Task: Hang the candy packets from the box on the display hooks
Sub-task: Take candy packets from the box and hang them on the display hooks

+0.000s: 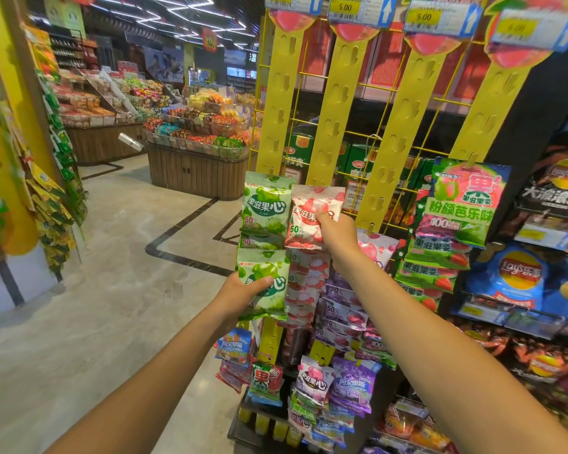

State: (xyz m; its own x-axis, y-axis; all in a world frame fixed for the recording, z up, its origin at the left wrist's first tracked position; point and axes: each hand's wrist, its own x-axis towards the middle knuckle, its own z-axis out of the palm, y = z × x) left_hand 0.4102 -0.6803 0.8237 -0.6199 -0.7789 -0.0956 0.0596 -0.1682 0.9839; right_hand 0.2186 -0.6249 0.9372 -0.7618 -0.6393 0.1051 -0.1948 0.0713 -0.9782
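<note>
Yellow hook strips [336,103] hang down a wire rack. My right hand [336,235] pinches a red-and-white candy packet [304,217] held up against the second strip. My left hand [243,291] grips a green candy packet [269,283] low on the leftmost strip [281,93]. Above it another green packet [266,206] hangs from a hook. More red, purple and green packets hang lower down on the strips. The box is not in view.
Shelves of crisp bags [518,276] stand at the right. A larger green-pink packet [463,198] hangs on the fourth strip. Wooden snack bins [197,168] sit across the aisle, and a yellow pillar with hanging packets [51,204] is at the left.
</note>
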